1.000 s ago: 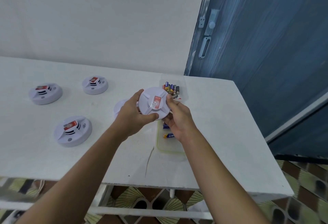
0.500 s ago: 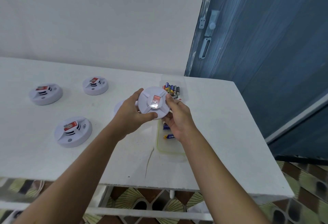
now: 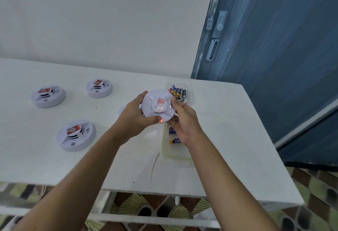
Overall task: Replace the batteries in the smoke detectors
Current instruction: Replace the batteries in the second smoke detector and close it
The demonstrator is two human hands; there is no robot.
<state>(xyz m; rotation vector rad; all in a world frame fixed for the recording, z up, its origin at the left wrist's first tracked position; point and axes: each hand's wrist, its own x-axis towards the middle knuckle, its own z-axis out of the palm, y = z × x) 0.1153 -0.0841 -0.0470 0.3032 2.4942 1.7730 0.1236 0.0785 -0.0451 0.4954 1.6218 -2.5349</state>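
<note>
Head view: a round white smoke detector point(image 3: 158, 106) is held above the white table point(image 3: 228, 139), between the two hands and in front of the person. It is a flat disc with no long axis to speak of; its domed face tilts up toward the camera, and the red label at its centre runs roughly from the near edge to the far edge. Raised ribs spread from the centre to the rim, and a small orange-red light glows at the near rim, just beside the left thumb tip.

The left hand point(image 3: 134, 116) grips the detector's left and near edge, fingers curled round the rim and thumb pressed on the front. The right hand point(image 3: 183, 120) closes on the right edge, thumb on the face and fingers underneath.

Three more detectors lie face up on the table to the left: one near point(image 3: 75, 135), one far left point(image 3: 48, 96), one further back point(image 3: 99, 88). Behind the held detector, batteries point(image 3: 178, 93) stand in a clear tray point(image 3: 175, 154), with loose ones near the right wrist.
</note>
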